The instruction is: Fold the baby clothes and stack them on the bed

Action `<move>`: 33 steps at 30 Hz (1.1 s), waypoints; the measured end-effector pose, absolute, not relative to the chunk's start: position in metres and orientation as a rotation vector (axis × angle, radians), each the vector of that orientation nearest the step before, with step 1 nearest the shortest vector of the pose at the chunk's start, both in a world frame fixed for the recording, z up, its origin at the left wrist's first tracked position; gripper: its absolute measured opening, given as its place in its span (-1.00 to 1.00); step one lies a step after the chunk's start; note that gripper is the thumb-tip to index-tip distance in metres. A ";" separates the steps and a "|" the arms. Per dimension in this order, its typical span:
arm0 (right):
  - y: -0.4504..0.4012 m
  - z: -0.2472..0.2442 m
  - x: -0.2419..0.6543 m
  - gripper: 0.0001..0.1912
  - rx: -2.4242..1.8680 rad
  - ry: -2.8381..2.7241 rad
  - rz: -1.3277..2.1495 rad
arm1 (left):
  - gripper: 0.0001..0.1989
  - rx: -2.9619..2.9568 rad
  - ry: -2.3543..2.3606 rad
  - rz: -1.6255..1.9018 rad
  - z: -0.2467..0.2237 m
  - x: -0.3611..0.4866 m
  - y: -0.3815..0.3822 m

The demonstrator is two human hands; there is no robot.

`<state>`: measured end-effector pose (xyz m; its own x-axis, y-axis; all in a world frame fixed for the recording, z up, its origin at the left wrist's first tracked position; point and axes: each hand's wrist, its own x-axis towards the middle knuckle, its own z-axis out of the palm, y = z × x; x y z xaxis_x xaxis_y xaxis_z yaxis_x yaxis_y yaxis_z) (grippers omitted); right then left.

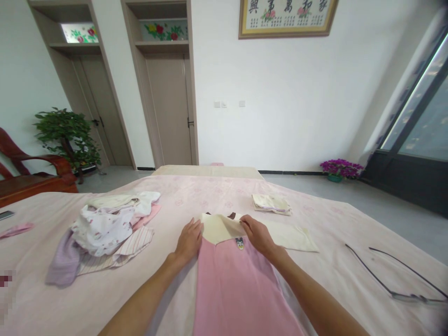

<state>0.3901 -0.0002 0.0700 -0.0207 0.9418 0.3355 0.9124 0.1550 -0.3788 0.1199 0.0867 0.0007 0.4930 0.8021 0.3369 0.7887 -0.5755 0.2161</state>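
In front of me a pink and cream child's garment (234,284) lies on the bed-like covered surface. It has a cream top part, a dark-trimmed neckline and a small cartoon face patch (240,243). One cream sleeve (294,237) stretches out to the right; on the left no sleeve shows. My left hand (191,239) rests with fingers extended along the garment's left shoulder edge. At the right shoulder, my right hand (257,233) pinches the cream fabric, which is creased and slightly raised between the hands.
Left of the garment sits a loose pile of clothes (108,228). A folded cream cloth (271,204) lies beyond the sleeve. Eyeglasses (395,291) rest on the right of the pink floral sheet (175,193). A phone (6,215) and a pink strip of cloth (17,230) lie far left.
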 end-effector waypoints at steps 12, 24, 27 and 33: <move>-0.071 0.030 0.331 -0.80 -1.262 -2.337 0.256 | -0.69 2.674 1.246 0.536 0.002 0.125 0.118; -0.073 0.032 0.335 -0.83 -1.381 -2.278 0.120 | -0.76 2.466 1.437 0.506 0.003 0.126 0.143; -0.073 0.035 0.333 -0.82 -1.313 -2.187 0.117 | -0.74 2.436 1.454 0.528 0.004 0.125 0.146; -0.090 0.036 0.316 -0.84 -1.304 -2.250 0.287 | -0.73 2.369 1.485 0.525 0.008 0.128 0.153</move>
